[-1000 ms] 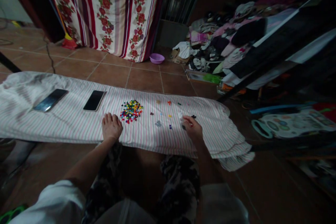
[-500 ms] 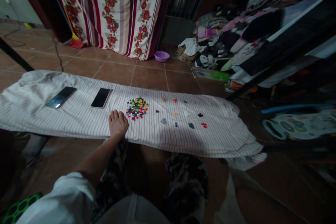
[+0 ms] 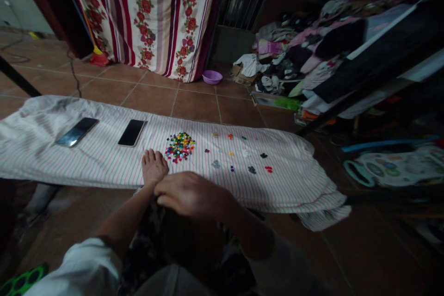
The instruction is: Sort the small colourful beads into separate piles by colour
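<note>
My left hand lies flat on the striped cloth, fingers a little apart, just left of a pile of small multicoloured pieces. Over the cloth's near edge, my right hand reaches across to my left wrist, its fingers bent and closed there; whether it pinches anything is hidden. Small colour groups lie to the right of the pile, among them red, dark grey, light grey, black and orange pieces.
Two phones, one dark and one reflecting light, rest on the cloth's left half. Beyond it are a purple basin, a floral curtain and heaped clothes. A patterned plastic item stands at the right.
My right hand has come into view from below and reached my left wrist. My left hand remains on the cloth by the pile; the view has shifted slightly.
</note>
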Tool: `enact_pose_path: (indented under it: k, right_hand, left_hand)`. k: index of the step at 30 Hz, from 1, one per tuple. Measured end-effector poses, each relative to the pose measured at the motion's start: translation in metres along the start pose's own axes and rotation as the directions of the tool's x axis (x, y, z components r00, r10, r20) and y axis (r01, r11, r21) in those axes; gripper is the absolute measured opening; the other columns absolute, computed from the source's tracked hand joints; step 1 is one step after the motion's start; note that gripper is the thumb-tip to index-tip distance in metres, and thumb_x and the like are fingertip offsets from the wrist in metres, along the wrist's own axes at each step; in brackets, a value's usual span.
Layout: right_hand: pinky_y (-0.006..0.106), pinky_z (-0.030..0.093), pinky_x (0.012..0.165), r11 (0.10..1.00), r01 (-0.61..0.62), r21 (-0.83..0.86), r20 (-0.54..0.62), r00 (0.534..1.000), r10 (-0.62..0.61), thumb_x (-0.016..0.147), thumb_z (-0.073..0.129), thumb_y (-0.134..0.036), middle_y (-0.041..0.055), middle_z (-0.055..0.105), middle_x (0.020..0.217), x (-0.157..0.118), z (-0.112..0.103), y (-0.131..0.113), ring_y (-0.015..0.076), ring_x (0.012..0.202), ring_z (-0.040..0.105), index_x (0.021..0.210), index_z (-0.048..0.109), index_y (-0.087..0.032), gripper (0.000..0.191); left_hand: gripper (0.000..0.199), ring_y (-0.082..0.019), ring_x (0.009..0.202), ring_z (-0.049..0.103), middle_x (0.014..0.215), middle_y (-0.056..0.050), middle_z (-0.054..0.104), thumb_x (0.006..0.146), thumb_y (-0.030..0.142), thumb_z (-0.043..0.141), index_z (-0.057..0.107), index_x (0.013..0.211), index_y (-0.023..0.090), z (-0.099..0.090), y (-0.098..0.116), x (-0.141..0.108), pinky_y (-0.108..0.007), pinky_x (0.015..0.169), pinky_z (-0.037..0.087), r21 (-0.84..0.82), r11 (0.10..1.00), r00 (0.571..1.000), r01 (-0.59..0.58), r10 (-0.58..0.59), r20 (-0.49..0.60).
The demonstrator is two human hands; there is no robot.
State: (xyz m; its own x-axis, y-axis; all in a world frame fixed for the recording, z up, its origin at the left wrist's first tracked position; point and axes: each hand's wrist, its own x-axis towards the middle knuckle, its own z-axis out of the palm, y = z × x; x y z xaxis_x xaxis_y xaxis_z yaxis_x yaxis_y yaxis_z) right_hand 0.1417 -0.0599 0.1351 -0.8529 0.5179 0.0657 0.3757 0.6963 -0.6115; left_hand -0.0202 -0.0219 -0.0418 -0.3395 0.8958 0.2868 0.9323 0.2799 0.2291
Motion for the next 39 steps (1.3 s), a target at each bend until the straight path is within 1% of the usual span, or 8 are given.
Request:
enact_pose_path:
  k: [1,2,3,5,7,10,18,39]
  right_hand:
    - [0.025,0.042,0.079,0.999,-0.032,-0.022,0.021,0.999,0.032,0.088,0.055,-0.027,-0.0005,0.068,0.086,0.008,0.0,0.019,0.0137,0.082,0.059,0.087,0.068,-0.023,0.014]
    - [0.026,0.042,0.078,0.985,-0.153,-0.084,0.019,0.988,0.155,0.09,0.05,-0.023,0.0021,0.068,0.085,0.015,0.001,0.04,0.0148,0.081,0.059,0.085,0.067,-0.019,0.019]
    - [0.027,0.041,0.078,0.939,-0.315,-0.135,-0.063,0.949,0.309,0.092,0.046,-0.021,0.005,0.067,0.088,0.02,0.004,0.062,0.0164,0.083,0.059,0.088,0.066,-0.017,0.021]
    - [0.028,0.04,0.083,0.838,-0.528,-0.135,-0.224,0.84,0.494,0.091,0.042,-0.015,0.0077,0.066,0.1,0.026,0.015,0.105,0.0177,0.092,0.058,0.101,0.063,-0.016,0.023]
    - [0.027,0.04,0.086,0.784,-0.614,-0.093,-0.279,0.772,0.572,0.088,0.042,-0.01,0.0073,0.065,0.105,0.026,0.027,0.138,0.0171,0.097,0.058,0.106,0.062,-0.017,0.028]
    - [0.027,0.041,0.088,0.767,-0.638,-0.075,-0.325,0.742,0.586,0.088,0.043,-0.012,0.006,0.064,0.107,0.024,0.042,0.165,0.0173,0.1,0.057,0.109,0.062,-0.02,0.03]
    - [0.026,0.041,0.086,0.772,-0.629,-0.092,-0.339,0.748,0.57,0.094,0.038,-0.017,0.0075,0.061,0.107,0.037,0.054,0.184,0.0168,0.095,0.059,0.111,0.064,-0.023,0.032]
    - [0.025,0.04,0.074,0.713,-0.686,-0.145,-0.307,0.716,0.627,0.089,0.048,-0.025,0.0035,0.065,0.102,0.055,0.046,0.194,0.016,0.091,0.06,0.101,0.062,-0.025,0.019]
  left_hand:
    - [0.047,-0.035,0.136,0.032,0.138,-0.026,0.044,0.088,0.03,0.031,0.052,0.12,0.004,0.0,0.0,0.0,-0.05,0.107,0.028,-0.004,1.0,1.0,-0.001,0.001,-0.001]
    - [0.047,-0.036,0.136,0.031,0.138,-0.026,0.044,0.088,0.03,0.031,0.052,0.12,0.003,0.0,0.0,0.0,-0.05,0.108,0.027,-0.006,1.0,1.0,-0.005,0.005,-0.008]
    - [0.047,-0.036,0.136,0.031,0.138,-0.026,0.044,0.088,0.03,0.031,0.052,0.12,0.004,0.0,0.0,0.0,-0.05,0.108,0.027,-0.004,1.0,1.0,-0.011,0.01,-0.018]
    - [0.045,-0.036,0.136,0.032,0.137,-0.026,0.045,0.088,0.03,0.031,0.053,0.118,0.005,-0.001,0.001,-0.001,-0.05,0.107,0.027,0.009,1.0,0.999,-0.019,0.019,-0.038]
    - [0.044,-0.036,0.135,0.033,0.136,-0.025,0.046,0.088,0.03,0.031,0.054,0.117,0.005,-0.001,0.001,0.0,-0.05,0.107,0.028,0.032,0.999,0.999,-0.023,0.025,-0.042]
    - [0.043,-0.036,0.135,0.035,0.136,-0.025,0.046,0.088,0.03,0.031,0.054,0.115,0.006,-0.001,0.001,0.0,-0.049,0.106,0.029,0.056,0.998,0.999,-0.026,0.029,-0.041]
    - [0.043,-0.035,0.136,0.032,0.137,-0.025,0.045,0.088,0.029,0.033,0.054,0.117,0.006,0.0,0.001,0.001,-0.05,0.108,0.027,0.015,1.0,1.0,-0.012,0.013,-0.028]
    - [0.044,-0.035,0.134,0.036,0.136,-0.025,0.047,0.088,0.03,0.034,0.055,0.118,0.005,0.004,0.0,0.001,-0.049,0.107,0.03,0.076,0.997,0.998,-0.018,0.023,-0.063]
